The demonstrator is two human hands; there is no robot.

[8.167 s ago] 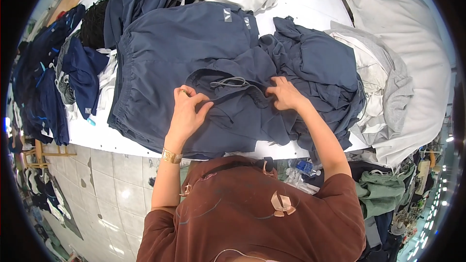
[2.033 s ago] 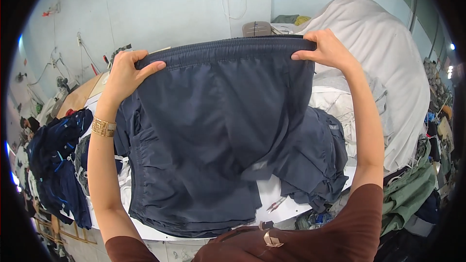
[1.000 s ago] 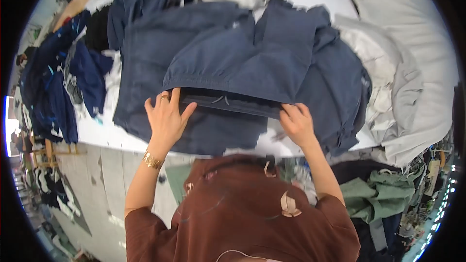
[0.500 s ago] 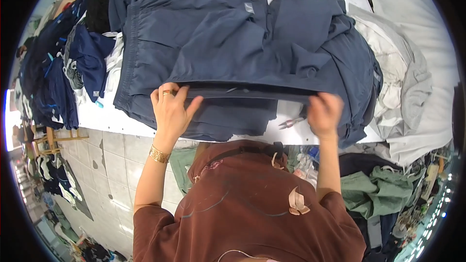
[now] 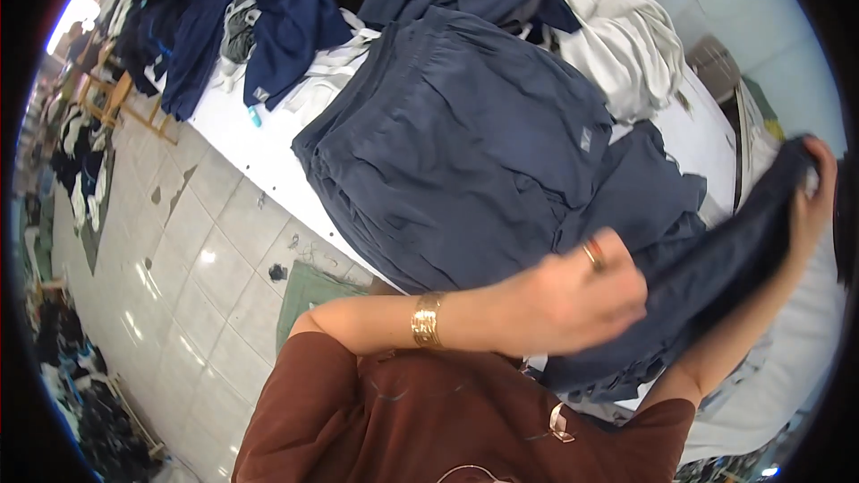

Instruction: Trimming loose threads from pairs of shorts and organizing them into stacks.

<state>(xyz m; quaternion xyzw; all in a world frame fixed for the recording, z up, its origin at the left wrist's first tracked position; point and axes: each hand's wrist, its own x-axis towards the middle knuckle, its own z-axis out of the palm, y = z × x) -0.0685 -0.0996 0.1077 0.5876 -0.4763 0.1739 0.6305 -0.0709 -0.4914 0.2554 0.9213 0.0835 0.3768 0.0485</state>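
Observation:
A pile of slate-blue pants with gathered elastic waistbands lies on the white table. My right hand, raised at the far right, is closed around the end of a slate-blue garment. From there the cloth slopes down toward my front. My left hand, with a ring and a gold bracelet, reaches across my body beside that cloth. Its fingers are curled and blurred, and whether they pinch the fabric is hidden.
Navy garments and white straps lie on the table's left part. A light grey cloth heap sits at the back. White fabric hangs at the right. A green cloth is on the tiled floor.
My view has turned to the right. Both hands have left the pile's front edge, where they held the fabric; the right one has lifted cloth to the far right, the left has followed.

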